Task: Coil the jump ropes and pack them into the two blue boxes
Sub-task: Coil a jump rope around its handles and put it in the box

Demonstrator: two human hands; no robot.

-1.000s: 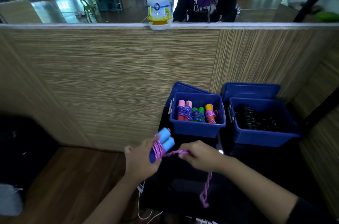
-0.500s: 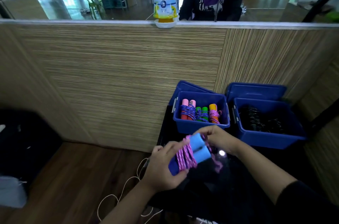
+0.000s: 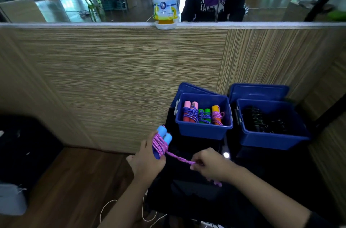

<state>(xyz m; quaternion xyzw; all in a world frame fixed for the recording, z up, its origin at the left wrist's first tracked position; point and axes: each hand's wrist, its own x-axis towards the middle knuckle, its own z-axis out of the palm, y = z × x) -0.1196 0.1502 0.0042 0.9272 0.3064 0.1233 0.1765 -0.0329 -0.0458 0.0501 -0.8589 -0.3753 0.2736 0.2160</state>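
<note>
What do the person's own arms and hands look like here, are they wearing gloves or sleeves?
No gloves: both the left hand and the right hand are bare, with no rings, watch or bands visible. The left forearm is uncovered as far as the picture shows. The right forearm is bare too, until a dark sleeve begins near the bottom right corner.

Dark coils in the right box point(image 3: 269, 134) too dim to identify; rope point(image 3: 179, 158) tail hidden behind right hand point(image 3: 211, 167).
</note>
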